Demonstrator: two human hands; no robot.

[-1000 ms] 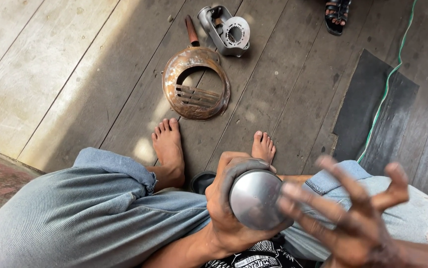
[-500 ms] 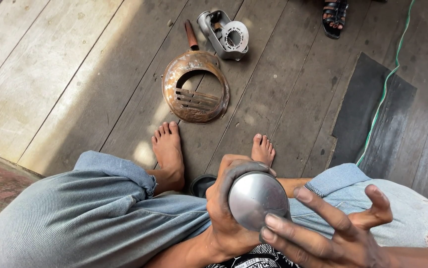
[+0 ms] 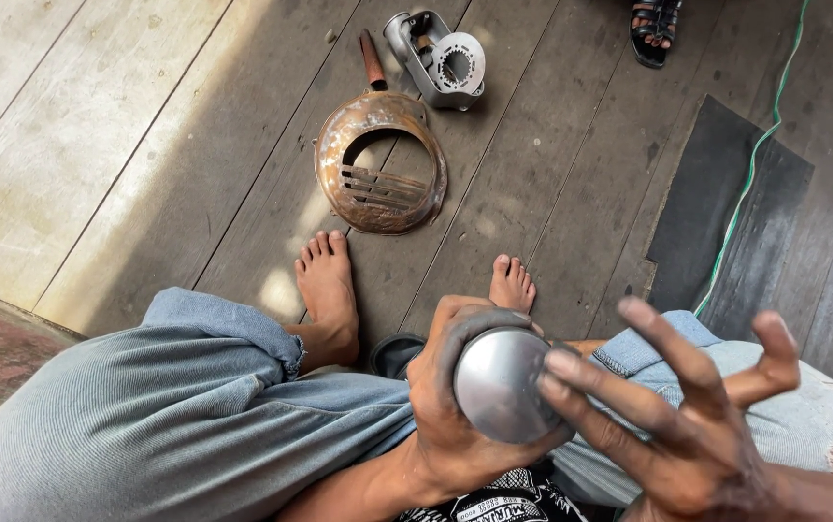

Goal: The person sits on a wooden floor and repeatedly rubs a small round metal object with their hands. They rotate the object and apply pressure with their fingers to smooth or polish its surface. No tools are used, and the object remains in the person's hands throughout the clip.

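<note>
Fingers of my left hand [image 3: 455,406] are curled tight around one round metal cap [image 3: 502,385] — grey, smooth, domed face turned up toward my eyes. Thumb and forefinger wrap its upper rim; the palm cups it from the left. It sits above my lap, between my knees. How long the piece runs behind that face I cannot tell; the hand hides its body, so the axis seems to point roughly up at the camera.

Right hand [image 3: 687,425] — fingers spread wide, holding nothing. Two fingertips [image 3: 563,365] lie against the cap's right edge; the rest splay off to the right, thumb lifted apart.

Count on the wooden floor [image 3: 127,126]: one rusty round grille cover [image 3: 380,162] lying flat, slotted vent at its lower half; one grey metal housing [image 3: 441,60] with a toothed round opening, just beyond it; one brown-handled tool [image 3: 372,60] between the two, handle pointing away from me. One dark mat [image 3: 716,213] to the right, one green cord [image 3: 755,155] running along it. Two bare feet of mine, two legs in blue jeans [image 3: 146,435]. Another person's sandalled foot [image 3: 656,27] at the top edge.
</note>
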